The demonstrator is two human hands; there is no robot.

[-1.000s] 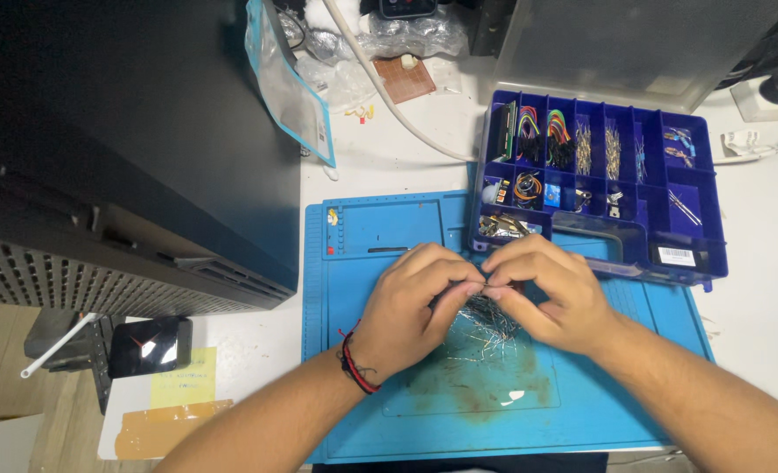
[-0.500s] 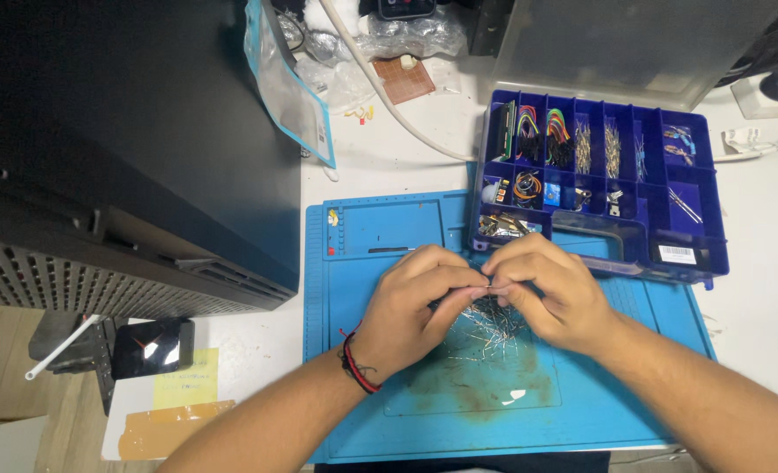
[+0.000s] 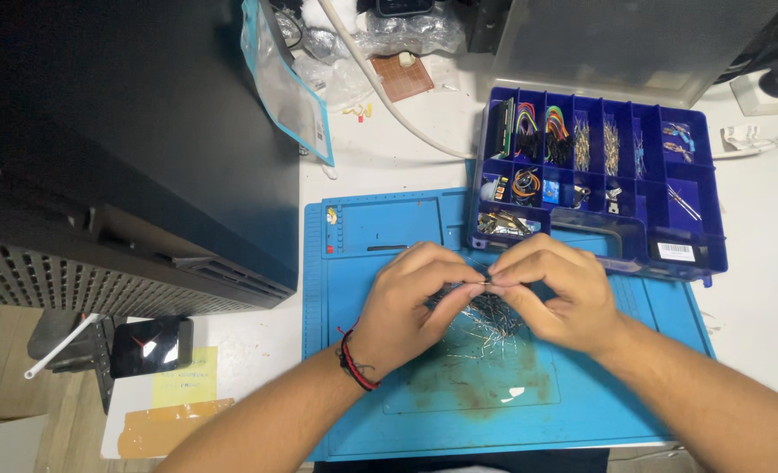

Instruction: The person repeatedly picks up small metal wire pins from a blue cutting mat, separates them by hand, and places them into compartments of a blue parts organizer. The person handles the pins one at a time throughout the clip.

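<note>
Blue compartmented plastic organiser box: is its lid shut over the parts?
No: the blue compartmented plastic organiser box lies open, its wires and small components showing in the compartments, beyond both hands.

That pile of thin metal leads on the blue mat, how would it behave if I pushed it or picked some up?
The pile of thin metal leads looks fine and loose, so a push would probably scatter it across the blue mat. The pieces seem light and bendable, likely snagging together. Both hands pinch one, suggesting small, fiddly handling.
</note>
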